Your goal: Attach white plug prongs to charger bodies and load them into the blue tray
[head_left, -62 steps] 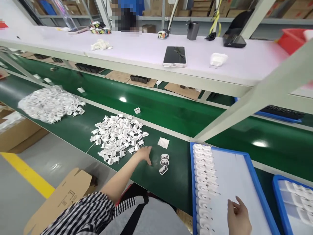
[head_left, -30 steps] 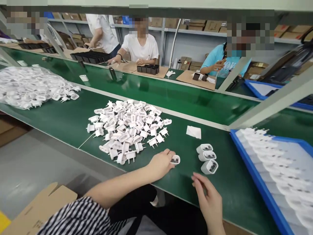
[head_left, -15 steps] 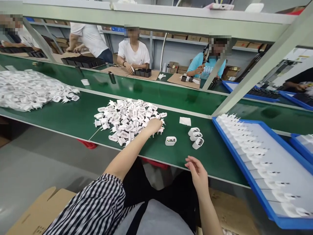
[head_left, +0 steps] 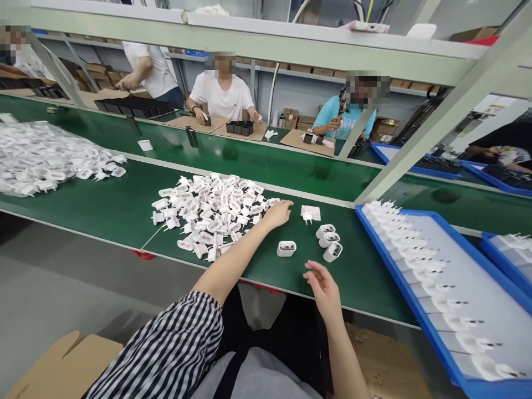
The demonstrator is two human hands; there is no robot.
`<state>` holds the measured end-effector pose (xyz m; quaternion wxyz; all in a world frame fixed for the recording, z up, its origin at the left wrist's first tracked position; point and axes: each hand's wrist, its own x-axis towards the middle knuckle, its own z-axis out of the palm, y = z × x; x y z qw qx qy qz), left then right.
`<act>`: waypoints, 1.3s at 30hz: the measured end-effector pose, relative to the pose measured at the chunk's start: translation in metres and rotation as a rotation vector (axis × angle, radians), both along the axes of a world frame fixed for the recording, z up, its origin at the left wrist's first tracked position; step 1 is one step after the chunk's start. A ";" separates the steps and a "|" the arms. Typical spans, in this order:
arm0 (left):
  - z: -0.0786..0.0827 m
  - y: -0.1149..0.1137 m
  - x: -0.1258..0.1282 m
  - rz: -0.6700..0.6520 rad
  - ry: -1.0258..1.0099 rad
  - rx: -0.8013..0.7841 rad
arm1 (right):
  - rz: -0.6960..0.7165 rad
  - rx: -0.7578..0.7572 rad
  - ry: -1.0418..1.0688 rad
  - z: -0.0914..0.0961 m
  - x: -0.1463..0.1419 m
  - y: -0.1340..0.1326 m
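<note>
My left hand point(head_left: 278, 214) is stretched over the green bench at the right edge of a pile of white plug housings point(head_left: 211, 213). Its fingers point right, extended, with nothing visible in them. Just beyond the fingertips, a single white plug piece point(head_left: 307, 216) lies on a small white sheet point(head_left: 316, 211). My right hand point(head_left: 324, 288) hovers at the bench's front edge, fingers loosely curled and apart, holding nothing. Between my hands stands one white charger case point(head_left: 286, 249) with electronic parts showing inside. Three similar cases point(head_left: 329, 239) are grouped farther right.
On the right a blue tray point(head_left: 399, 277) holds rows of white chargers with pins. A larger bagged heap of white housings point(head_left: 37, 158) lies left. A slanted metal post point(head_left: 415, 133) and shelf beam point(head_left: 249, 41) frame the bench. Several co-workers sit or stand across it.
My left hand has moved right, from over the pile toward the white sheet. A plug piece now lies on that sheet. My right hand keeps nearly the same pose.
</note>
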<state>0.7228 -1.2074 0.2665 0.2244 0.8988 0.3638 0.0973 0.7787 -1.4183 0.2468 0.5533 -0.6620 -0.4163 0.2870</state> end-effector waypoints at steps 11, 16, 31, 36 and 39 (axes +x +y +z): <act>0.020 -0.003 0.054 -0.197 0.046 -0.068 | -0.128 0.031 -0.020 -0.002 0.026 -0.005; 0.032 -0.009 0.012 -0.185 -0.114 -0.286 | -0.121 0.082 -0.223 0.007 0.035 0.026; 0.046 -0.040 -0.052 -0.268 -0.218 -0.798 | 0.182 0.137 -0.594 0.032 0.029 0.073; 0.021 -0.057 -0.074 0.077 -0.112 -0.431 | 0.240 0.042 -0.733 0.023 0.020 0.072; 0.004 -0.072 -0.073 0.059 -0.128 -0.332 | 0.321 -0.058 -0.781 0.023 0.017 0.074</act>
